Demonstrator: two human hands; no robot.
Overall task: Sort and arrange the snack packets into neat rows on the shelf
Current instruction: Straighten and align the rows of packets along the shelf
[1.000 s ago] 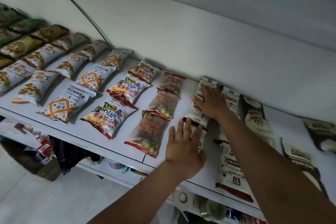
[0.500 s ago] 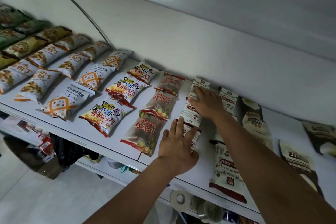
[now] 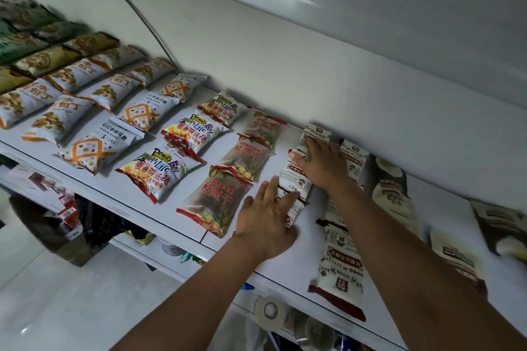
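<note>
**Hands flat on packet row**

The left hand lies, fingers straight, on the front white-and-brown packet; the right hand presses flat on the packets behind. Row sits on the shelf, between red-lettered packets and a matching row.

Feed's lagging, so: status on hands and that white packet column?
Left hand flat on front packet. Right hand flat on back packet. Middle packet between them, overlapped. Nothing blocking.
</note>
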